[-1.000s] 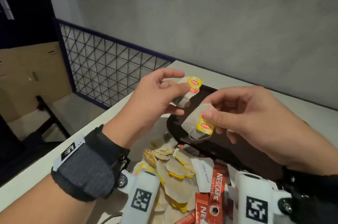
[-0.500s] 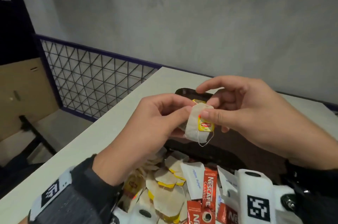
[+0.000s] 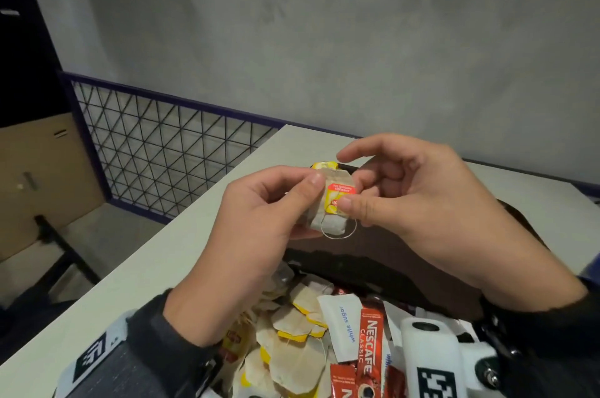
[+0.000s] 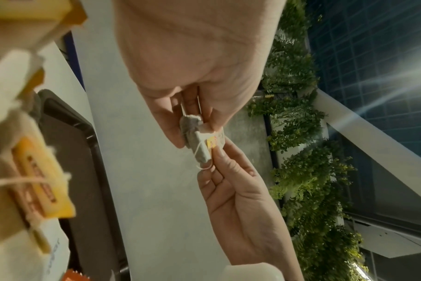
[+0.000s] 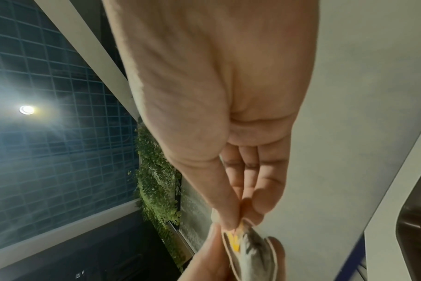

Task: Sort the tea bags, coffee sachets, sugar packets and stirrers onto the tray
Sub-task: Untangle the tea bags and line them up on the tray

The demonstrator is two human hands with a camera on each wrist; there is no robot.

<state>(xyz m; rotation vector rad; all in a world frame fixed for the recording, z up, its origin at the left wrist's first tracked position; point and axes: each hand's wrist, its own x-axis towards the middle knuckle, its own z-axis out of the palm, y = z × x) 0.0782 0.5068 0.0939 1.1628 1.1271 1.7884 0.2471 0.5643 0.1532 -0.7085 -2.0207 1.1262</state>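
Pale paper tea bags [image 3: 328, 204], pressed together with a yellow-and-red tag on the front one, sit pinched between both hands above the dark brown plastic tray [image 3: 399, 254]. The left hand [image 3: 259, 219] curls its thumb and fingers round the left edge of the tea bags; the right hand [image 3: 422, 203] pinches the tag side between thumb and middle fingers, its forefinger lifted clear. A thin loop of white string [image 3: 337, 232] hangs below the tea bags. A second yellow tag [image 3: 324, 166] peeks out just behind them. On the near side of the tray, on the white table [image 3: 201, 235], lies a heap of more tea bags [image 3: 292, 355], a white sugar packet [image 3: 344, 326] and a red coffee sachet [image 3: 368, 349], overlapping one another.
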